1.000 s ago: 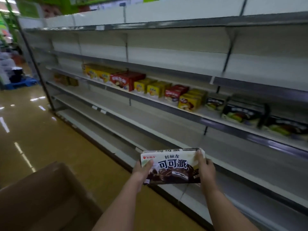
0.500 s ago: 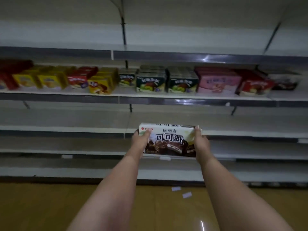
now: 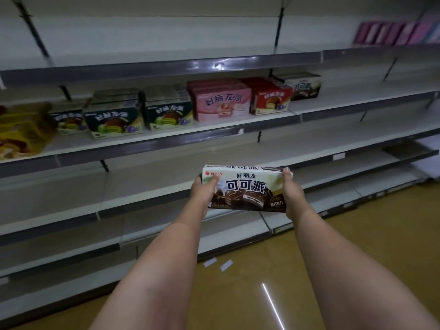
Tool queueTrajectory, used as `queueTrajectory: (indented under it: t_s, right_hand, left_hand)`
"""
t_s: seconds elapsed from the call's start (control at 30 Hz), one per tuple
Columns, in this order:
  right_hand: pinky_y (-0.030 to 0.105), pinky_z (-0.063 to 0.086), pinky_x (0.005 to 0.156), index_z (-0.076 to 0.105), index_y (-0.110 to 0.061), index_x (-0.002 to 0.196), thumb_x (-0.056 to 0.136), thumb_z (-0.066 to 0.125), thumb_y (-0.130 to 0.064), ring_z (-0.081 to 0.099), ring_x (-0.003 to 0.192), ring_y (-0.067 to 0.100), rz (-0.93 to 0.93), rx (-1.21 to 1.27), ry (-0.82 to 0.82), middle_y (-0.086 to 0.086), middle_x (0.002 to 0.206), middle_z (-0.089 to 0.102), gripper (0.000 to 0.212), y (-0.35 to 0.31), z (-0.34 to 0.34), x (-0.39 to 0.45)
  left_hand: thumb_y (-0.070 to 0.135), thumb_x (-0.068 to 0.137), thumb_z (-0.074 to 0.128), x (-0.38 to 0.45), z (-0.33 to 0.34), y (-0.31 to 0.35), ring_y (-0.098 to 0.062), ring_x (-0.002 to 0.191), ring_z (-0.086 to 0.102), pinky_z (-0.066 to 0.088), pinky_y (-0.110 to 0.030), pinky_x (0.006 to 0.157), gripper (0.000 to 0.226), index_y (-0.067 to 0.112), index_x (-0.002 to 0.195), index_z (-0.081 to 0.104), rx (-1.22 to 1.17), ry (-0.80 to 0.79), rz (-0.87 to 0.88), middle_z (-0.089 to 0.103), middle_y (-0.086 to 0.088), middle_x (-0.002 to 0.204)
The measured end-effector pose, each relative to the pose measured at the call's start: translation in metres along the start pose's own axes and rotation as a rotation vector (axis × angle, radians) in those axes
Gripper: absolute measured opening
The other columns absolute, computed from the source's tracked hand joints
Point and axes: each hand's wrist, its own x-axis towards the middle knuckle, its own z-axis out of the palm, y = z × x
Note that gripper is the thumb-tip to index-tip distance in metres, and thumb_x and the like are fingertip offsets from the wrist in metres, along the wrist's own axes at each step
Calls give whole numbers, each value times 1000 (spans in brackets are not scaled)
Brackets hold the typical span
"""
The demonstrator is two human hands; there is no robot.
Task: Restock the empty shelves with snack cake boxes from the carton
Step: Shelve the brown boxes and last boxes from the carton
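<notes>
Cake box (image 3: 246, 188) held out over floor, in front of shelves, one end in each hand. Left hand (image 3: 202, 189) grips left end, right hand (image 3: 291, 191) grips right end. Long axis level, parallel to shelf edge. Matching box (image 3: 303, 85) on stocked shelf (image 3: 166, 139), above and right of held box. Judged: lift up-right, slide in beside it.

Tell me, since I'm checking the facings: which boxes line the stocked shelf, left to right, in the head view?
Yellow boxes → dark green boxes → pink boxes → red boxes → cocoa pie boxes.
</notes>
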Motion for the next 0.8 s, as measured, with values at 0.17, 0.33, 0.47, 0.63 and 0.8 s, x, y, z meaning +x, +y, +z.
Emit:
queueTrajectory:
  t_s: [0.17, 0.33, 0.47, 0.63, 0.8]
  right_hand:
    - [38, 53, 78, 49, -6, 122, 90, 43, -63, 63, 98, 30, 12, 4, -12, 14, 113, 61, 65, -33, -49, 58]
    - [42, 48, 93, 44, -5, 129, 90, 42, -64, 59, 106, 31, 7, -28, -6, 14, 121, 58, 71, -63, -93, 121]
    - [46, 49, 96, 44, -5, 131, 90, 42, -64, 61, 105, 33, 24, -7, -32, 18, 120, 59, 71, -86, -120, 166]
    - [49, 48, 95, 43, -8, 127, 83, 45, -70, 59, 106, 34, -3, -5, -13, 15, 120, 58, 77, -115, -137, 215]
    - [49, 50, 92, 43, -8, 125, 73, 58, -71, 60, 105, 34, -79, 1, 7, 14, 118, 59, 83, -151, -149, 267]
  left_hand:
    - [34, 95, 55, 20, 74, 18, -17, 93, 49, 38, -31, 82, 21, 19, 109, 54, 27, 4, 36, 57, 0, 109]
    - [37, 94, 56, 45, 146, 29, -19, 97, 50, 37, -32, 85, 29, 17, 115, 58, 25, 15, 37, 60, -1, 114]
    - [40, 92, 59, 66, 196, 42, -18, 96, 50, 39, -32, 85, 33, 18, 117, 57, 44, 11, 66, 57, 3, 108]
    - [36, 88, 64, 97, 249, 66, -13, 87, 56, 42, -28, 76, 35, 16, 116, 59, 29, 14, 139, 64, 2, 108]
    - [32, 88, 65, 145, 300, 96, -7, 74, 57, 39, -21, 55, 32, 15, 114, 56, -13, -6, 193, 64, 1, 103]
